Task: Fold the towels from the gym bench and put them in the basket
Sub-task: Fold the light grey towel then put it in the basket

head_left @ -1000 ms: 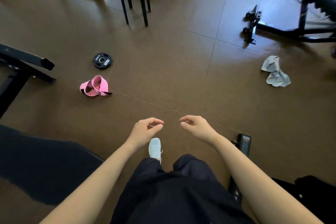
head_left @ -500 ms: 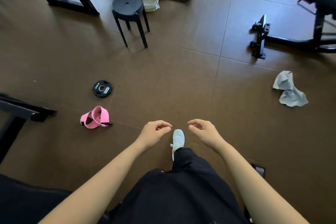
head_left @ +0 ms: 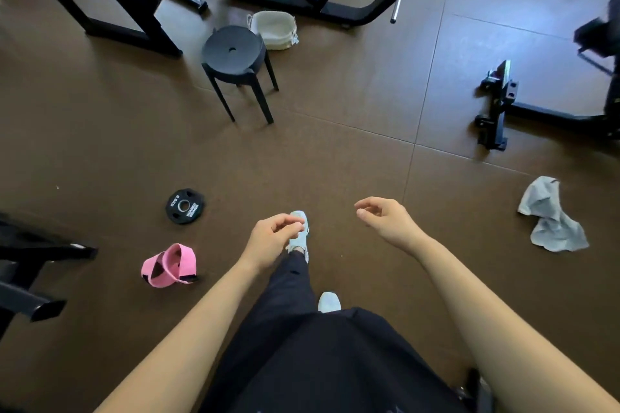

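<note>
Head view, left to right: black bench frame (head_left: 30, 278) at the left edge; pink strap (head_left: 169, 265) and small black weight plate (head_left: 185, 205) on the brown floor (head_left: 335, 151); black round stool (head_left: 235, 54) further off, with the cream fabric basket (head_left: 274, 28) just behind it beside a machine frame. Left hand (head_left: 273, 238): grip loosely curled, holding nothing, above a pale shoe (head_left: 299, 235). Right hand (head_left: 385, 220): grip half open, likewise empty. Crumpled grey towel (head_left: 550, 216) lies on the floor at the right, well apart from both hands and the basket.
</note>
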`<state>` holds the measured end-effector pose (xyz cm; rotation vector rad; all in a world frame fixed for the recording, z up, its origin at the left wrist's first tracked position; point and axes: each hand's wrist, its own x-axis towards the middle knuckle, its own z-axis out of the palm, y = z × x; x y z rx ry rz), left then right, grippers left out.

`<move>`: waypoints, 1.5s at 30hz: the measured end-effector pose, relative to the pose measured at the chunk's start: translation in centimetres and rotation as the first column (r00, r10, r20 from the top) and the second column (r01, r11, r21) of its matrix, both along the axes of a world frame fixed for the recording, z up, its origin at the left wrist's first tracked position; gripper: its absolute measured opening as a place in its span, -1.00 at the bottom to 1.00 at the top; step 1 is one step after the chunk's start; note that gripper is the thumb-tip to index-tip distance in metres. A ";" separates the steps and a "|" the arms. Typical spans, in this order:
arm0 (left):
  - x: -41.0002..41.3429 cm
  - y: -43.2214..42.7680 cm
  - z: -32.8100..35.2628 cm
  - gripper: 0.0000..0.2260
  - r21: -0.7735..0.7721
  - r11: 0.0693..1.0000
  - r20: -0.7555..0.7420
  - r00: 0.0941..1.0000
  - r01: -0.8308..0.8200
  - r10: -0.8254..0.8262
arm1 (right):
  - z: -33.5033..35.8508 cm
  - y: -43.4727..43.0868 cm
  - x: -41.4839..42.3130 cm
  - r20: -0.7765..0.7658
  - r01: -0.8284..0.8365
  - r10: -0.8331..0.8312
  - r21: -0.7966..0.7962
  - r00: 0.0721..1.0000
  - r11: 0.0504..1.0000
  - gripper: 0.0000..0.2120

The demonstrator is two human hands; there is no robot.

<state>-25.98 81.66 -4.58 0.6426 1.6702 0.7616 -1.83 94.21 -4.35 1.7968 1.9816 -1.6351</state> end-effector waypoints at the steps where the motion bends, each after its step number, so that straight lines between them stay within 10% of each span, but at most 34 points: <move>1: -0.8 1.9 -0.2 -0.87 0.004 1.000 0.007 1.000 0.015 -0.015 | -0.1 1.8 -0.9 0.008 0.004 -0.004 0.005 1.000 1.000 -0.85; 21: -11.7 42.5 -0.9 -0.87 -0.006 0.965 -0.120 0.958 0.261 -0.260 | -0.8 35.8 -11.9 -0.015 0.053 -0.054 -0.068 0.998 0.996 -0.81; 45: -26.0 82.6 -3.7 -0.88 -0.075 0.994 -0.120 0.988 0.085 -0.093 | -2.4 82.3 -26.5 0.125 -0.183 0.192 -0.078 0.974 0.980 -0.79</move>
